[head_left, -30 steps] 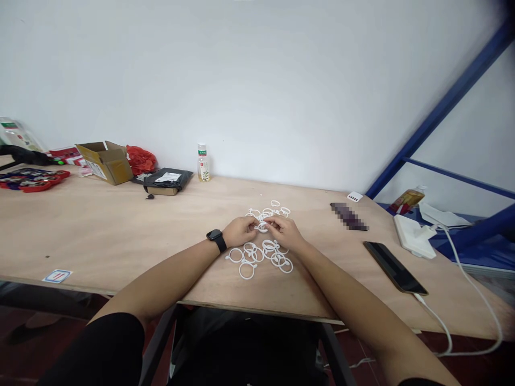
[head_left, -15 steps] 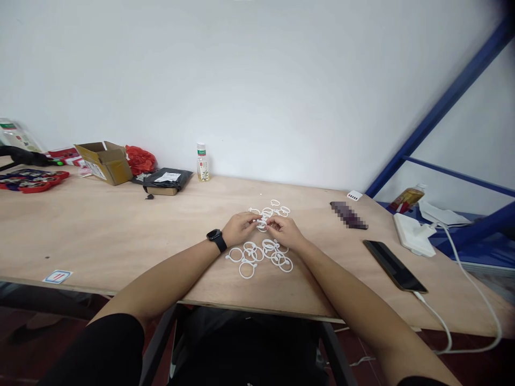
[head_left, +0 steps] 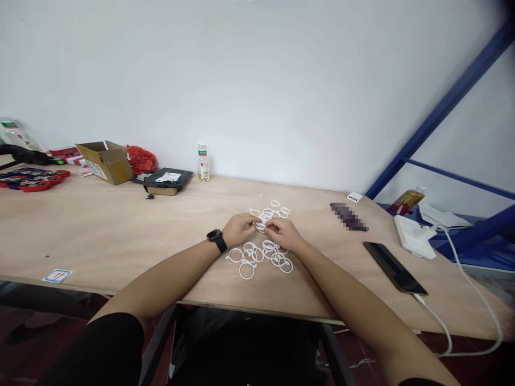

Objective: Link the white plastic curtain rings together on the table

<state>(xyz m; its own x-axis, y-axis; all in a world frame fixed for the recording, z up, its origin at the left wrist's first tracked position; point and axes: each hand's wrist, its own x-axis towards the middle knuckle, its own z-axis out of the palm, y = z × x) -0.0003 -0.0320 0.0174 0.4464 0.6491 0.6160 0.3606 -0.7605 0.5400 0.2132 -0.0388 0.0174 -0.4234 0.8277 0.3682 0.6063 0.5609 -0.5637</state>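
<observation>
My left hand (head_left: 240,230), with a black watch (head_left: 215,236) on its wrist, pinches the left side of a white curtain ring (head_left: 260,228). From the right, the fingertips of my right hand (head_left: 285,234) close on the same ring. Fingers partly cover it, so its exact state is hard to see. Just beyond my hands lies a loose group of white plastic rings (head_left: 275,202), each thin and round. Nearer to me, between my forearms, several more rings with small knobs (head_left: 247,278) overlap on the wooden table (head_left: 161,225).
To the right lie a phone (head_left: 396,268) on a white cable, a power strip (head_left: 414,236) and a pixelated dark object (head_left: 348,216). A bottle (head_left: 203,163), a black parcel (head_left: 168,180) and an open cardboard box (head_left: 107,163) stand along the wall.
The ring between my fingers has tilted and shifted slightly toward me. Both hands stay almost in the same place.
</observation>
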